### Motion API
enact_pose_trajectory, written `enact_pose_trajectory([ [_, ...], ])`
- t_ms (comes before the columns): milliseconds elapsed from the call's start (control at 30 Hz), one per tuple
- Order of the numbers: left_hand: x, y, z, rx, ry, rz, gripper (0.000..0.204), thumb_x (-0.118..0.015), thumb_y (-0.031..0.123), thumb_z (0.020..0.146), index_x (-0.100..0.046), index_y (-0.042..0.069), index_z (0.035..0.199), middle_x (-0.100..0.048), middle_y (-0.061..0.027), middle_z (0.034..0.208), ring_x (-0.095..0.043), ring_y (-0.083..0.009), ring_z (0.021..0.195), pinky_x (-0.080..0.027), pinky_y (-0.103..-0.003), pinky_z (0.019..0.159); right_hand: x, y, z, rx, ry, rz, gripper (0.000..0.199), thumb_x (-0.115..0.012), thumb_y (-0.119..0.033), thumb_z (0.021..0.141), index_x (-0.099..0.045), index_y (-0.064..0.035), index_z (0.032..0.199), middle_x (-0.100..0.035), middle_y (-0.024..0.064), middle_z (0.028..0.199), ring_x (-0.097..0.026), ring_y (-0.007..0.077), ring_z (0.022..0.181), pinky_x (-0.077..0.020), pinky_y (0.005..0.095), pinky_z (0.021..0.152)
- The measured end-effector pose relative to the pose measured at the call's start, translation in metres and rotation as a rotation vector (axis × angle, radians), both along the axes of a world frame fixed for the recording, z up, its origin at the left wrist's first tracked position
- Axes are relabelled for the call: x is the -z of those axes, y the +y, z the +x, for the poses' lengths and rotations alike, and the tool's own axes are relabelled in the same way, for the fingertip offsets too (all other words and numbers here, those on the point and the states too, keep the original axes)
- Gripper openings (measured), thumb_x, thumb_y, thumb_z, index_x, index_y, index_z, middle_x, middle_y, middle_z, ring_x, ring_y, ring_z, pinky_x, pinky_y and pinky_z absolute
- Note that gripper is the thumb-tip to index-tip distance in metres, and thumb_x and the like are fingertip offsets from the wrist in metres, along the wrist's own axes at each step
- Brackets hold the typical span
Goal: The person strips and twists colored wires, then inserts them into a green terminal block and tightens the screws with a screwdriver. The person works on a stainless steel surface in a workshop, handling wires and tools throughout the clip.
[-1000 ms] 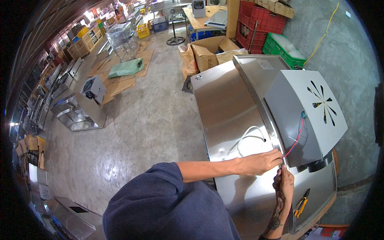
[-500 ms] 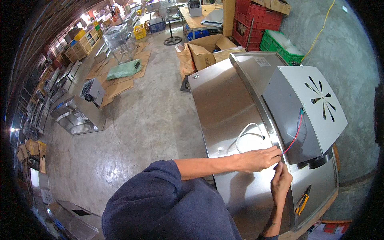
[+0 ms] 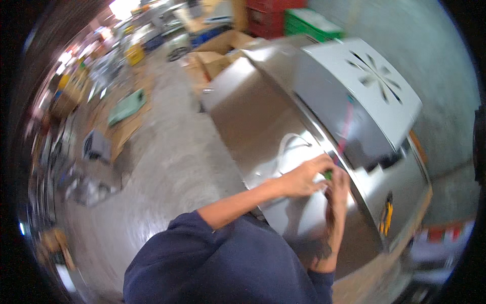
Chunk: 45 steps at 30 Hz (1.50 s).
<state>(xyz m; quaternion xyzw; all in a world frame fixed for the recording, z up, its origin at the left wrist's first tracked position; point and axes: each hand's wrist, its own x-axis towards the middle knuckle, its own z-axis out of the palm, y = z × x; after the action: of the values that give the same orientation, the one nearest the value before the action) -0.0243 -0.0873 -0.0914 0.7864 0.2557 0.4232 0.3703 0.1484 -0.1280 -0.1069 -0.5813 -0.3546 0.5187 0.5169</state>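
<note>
The left hand (image 3: 306, 177) and right hand (image 3: 339, 185) curl in close by a small green thing (image 3: 328, 175) — too blurry to tell what each pinches. That green has just popped into sight, so the work seems to be there now — near the red wire (image 3: 347, 126) running down from the grey box (image 3: 362, 96), over the shiny metal sheet (image 3: 263, 111).

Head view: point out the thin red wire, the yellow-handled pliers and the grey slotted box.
Thin red wire (image 3: 347, 125), head view: its middle stretch, blurred.
Yellow-handled pliers (image 3: 388, 217), head view: the handles.
Grey slotted box (image 3: 368, 97), head view: the slotted panel.
</note>
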Motion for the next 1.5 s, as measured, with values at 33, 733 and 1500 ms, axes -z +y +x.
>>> enact_pose_trajectory([
  [33,-0.009,-0.001,-0.003,0.014,-0.017,-0.029,0.043,-0.074,0.006,0.091,-0.064,0.002,0.133,-0.064,-0.019,0.127,-0.064,-0.0366,0.12,-0.052,-0.047,0.107,0.007,-0.003,-0.003,-0.13,0.193,0.088,0.041,-0.068,-0.044,0.109,-0.065,-0.0099,0.132,-0.059,-0.0044,0.093,-0.044,0.0031,0.071,-0.0359,0.0218,0.06],
  [733,-0.027,0.021,0.005,-0.203,-0.205,-0.537,0.036,-0.072,0.016,0.105,-0.059,0.0,0.135,-0.071,-0.0075,0.114,-0.065,-0.0111,0.099,-0.053,-0.028,0.085,0.012,-0.015,-0.019,-0.024,0.206,0.284,0.036,-0.072,-0.031,0.109,-0.063,-0.0045,0.131,-0.074,0.0046,0.107,-0.054,0.0039,0.085,-0.0413,0.0207,0.07],
  [1500,-0.034,0.019,-0.015,-0.164,-0.201,-0.736,0.026,-0.082,0.01,0.097,-0.077,-0.002,0.119,-0.077,-0.0088,0.109,-0.071,-0.0148,0.097,-0.058,-0.031,0.089,0.015,-0.013,-0.028,0.012,-0.188,0.35,0.039,-0.077,-0.02,0.104,-0.055,-0.0015,0.131,-0.066,0.0045,0.107,-0.049,0.0049,0.079,-0.0408,0.0218,0.065],
])
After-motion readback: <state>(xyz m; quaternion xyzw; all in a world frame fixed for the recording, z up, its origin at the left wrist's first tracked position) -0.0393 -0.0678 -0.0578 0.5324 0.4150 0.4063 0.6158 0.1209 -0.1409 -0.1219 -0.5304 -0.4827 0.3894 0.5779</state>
